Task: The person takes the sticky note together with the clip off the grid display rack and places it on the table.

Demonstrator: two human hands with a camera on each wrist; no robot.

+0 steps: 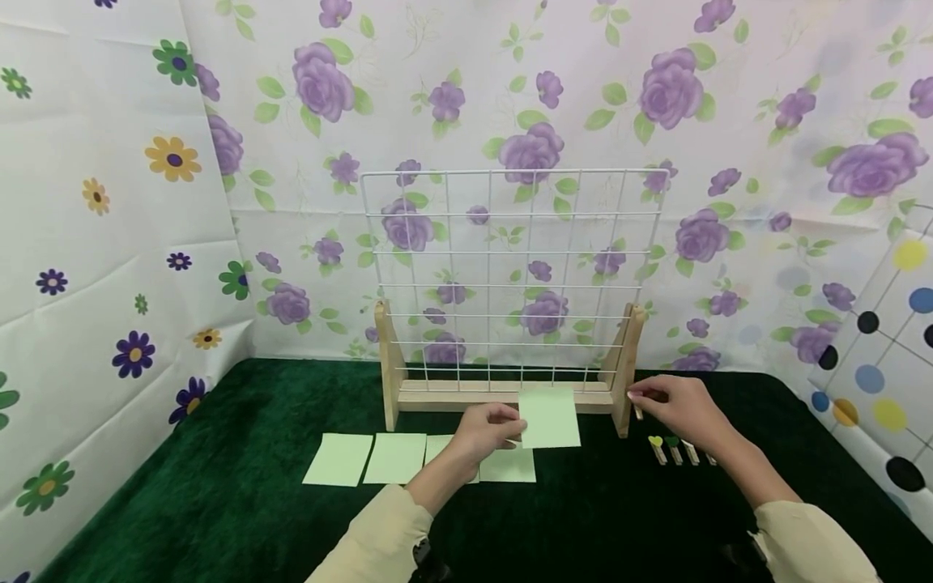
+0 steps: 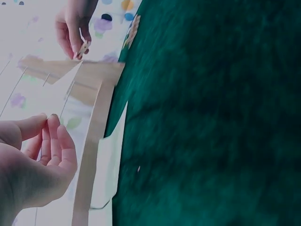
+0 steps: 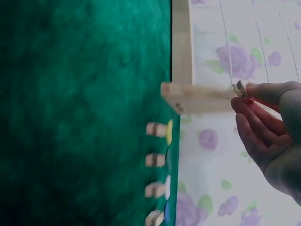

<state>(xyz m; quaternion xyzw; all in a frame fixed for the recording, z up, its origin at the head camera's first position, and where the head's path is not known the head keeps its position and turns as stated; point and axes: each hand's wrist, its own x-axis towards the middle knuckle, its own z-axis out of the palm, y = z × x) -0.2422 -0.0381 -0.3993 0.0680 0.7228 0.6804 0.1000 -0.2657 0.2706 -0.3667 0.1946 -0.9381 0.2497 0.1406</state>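
Note:
Between thumb and fingertips my left hand (image 1: 484, 437) pinches a pale green square of paper (image 1: 550, 418) by its left edge, in front of the white wire grid (image 1: 490, 275). To the right of the grid's wooden stand (image 1: 628, 368), my right hand (image 1: 678, 407) pinches a small wooden clothespin (image 1: 638, 412). In the right wrist view that clothespin (image 3: 240, 89) sits between thumb and fingertip, with a bit of red by it. Several more green paper squares (image 1: 394, 458) lie in a row on the cloth, some partly hidden by my left hand and the held square.
Several small clothespins (image 1: 658, 451) with coloured tops lie in a row below my right hand; yellow, green, white and blue show. Dark green cloth (image 1: 240, 470) covers the table. Flowered sheets (image 1: 437, 65) hang behind and at the left; a dotted one (image 1: 882, 356) is at the right.

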